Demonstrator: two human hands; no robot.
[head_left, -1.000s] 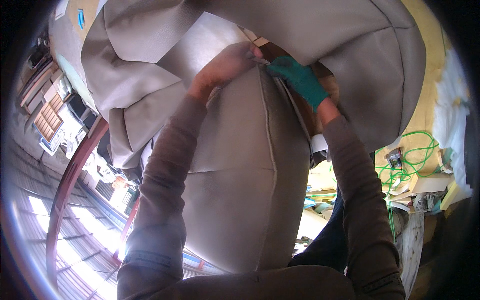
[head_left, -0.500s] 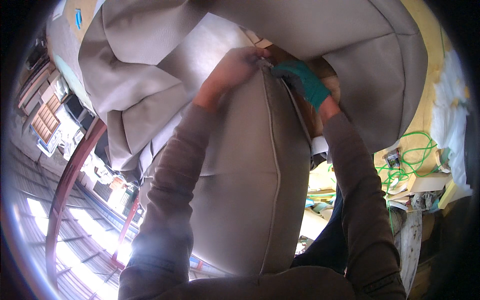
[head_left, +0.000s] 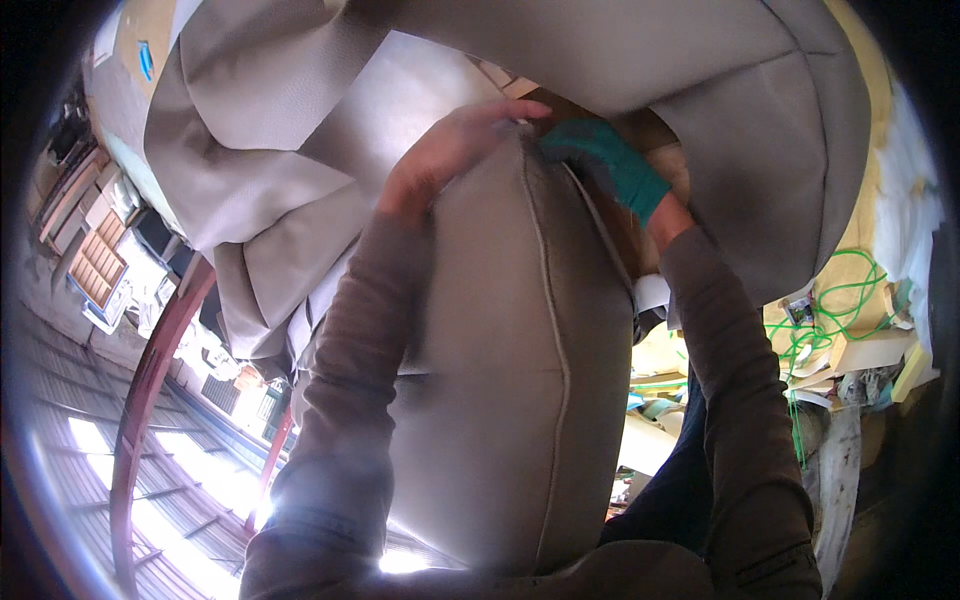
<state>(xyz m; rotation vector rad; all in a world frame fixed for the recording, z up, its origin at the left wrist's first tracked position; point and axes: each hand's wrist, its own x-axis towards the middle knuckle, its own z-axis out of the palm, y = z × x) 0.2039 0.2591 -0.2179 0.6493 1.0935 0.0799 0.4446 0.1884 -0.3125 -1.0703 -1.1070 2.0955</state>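
Note:
A padded upholstered piece in taupe leather-like material (head_left: 480, 400) stands upright before me, with a piped seam running down its face. My bare left hand (head_left: 455, 150) lies along its top left edge, fingers bent over the cover near the corner. On the other side of that corner, my right hand (head_left: 610, 165), in a teal glove, grips the cover's edge with curled fingers. Both hands are slightly blurred, and the fingertips are partly hidden by the material. Between and beyond them shows a gap with brown board (head_left: 645, 135) and white lining (head_left: 410, 90).
Large loose folds of the same taupe material (head_left: 740, 150) surround the piece at the top, left and right. Tangled green cord (head_left: 830, 310) and scraps lie at the right. A dark red metal post (head_left: 150, 400) rises on the left.
My left hand has slid slightly down and left, its fingers stretching farther over the corner. My right hand has shifted a little right and down, still at the cover's edge.

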